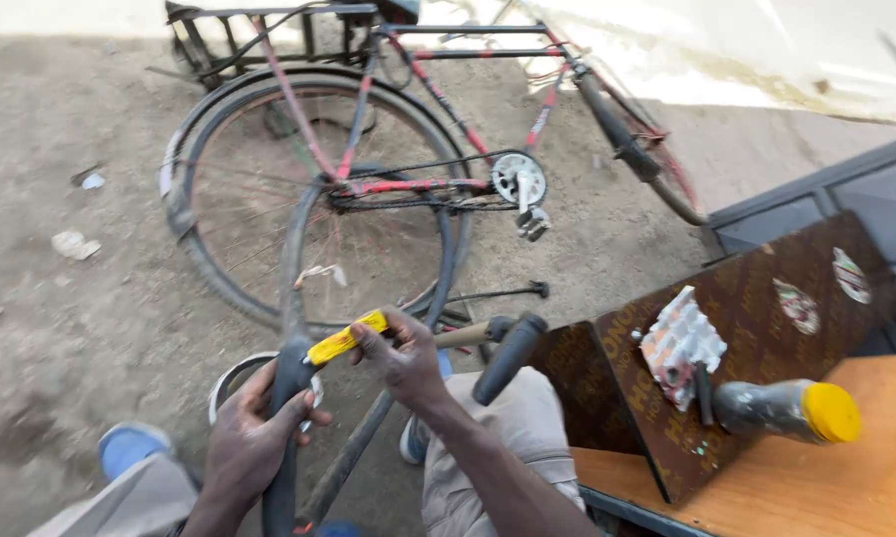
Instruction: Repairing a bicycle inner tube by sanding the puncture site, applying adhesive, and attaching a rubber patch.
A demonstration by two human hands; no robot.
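Note:
My left hand (254, 438) grips a black rubber inner tube (291, 298) that loops up toward the bicycle's rear wheel (209, 179). My right hand (403, 358) pinches a small yellow tube (345, 338) and presses its tip against the inner tube just above my left hand. Both knees in beige trousers frame the hands. A black-handled pump (508, 353) leans across my right thigh.
A red-framed bicycle (448, 129) stands on dusty ground ahead. At the right, a brown board (756, 338) holds a patch pack (679, 343) and a grey bottle with a yellow cap (791, 410) on an orange wooden bench (866, 477). A metal bowl (231, 378) sits by my feet.

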